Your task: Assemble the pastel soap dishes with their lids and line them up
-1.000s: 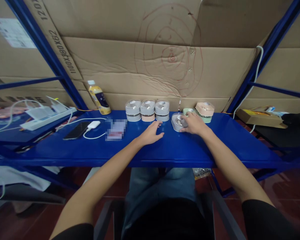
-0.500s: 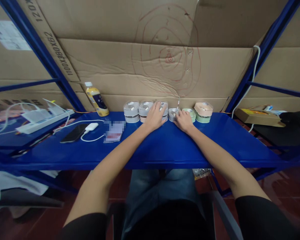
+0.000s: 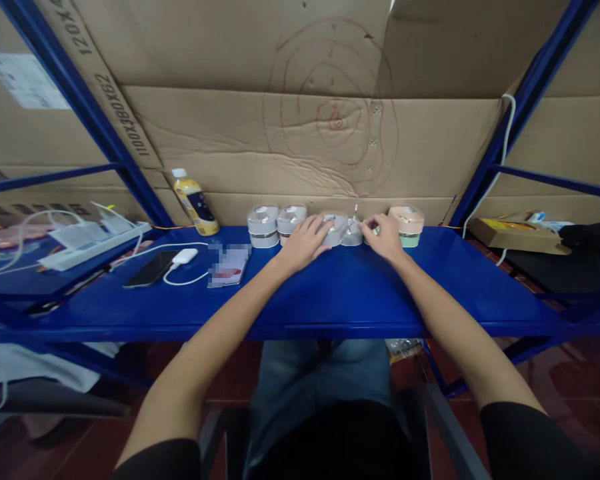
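A row of small lidded boxes stands at the back of the blue table. My left hand (image 3: 304,243) curls over the left side of a grey box (image 3: 336,230), fingers on its top and the thumb low at its front. This grey box leans towards, and partly overlaps, a lower grey box (image 3: 352,233) on its right. My right hand (image 3: 386,237) is closed around a light green box (image 3: 376,230), which its fingers mostly hide. Right of that hand, a pink-topped box with a green bottom (image 3: 407,225) stands against the cardboard.
Two grey-lidded boxes, one at the far left (image 3: 263,227) and another beside it (image 3: 290,217), stand left of my hand. Further left are a yellow bottle (image 3: 195,202), a black phone (image 3: 149,270), a white charger (image 3: 185,257) and a blurred-out phone (image 3: 233,265).
The grey box under my left hand has shifted right and tilted towards its neighbour. My right hand has moved right, off the lower grey box and onto the green one.
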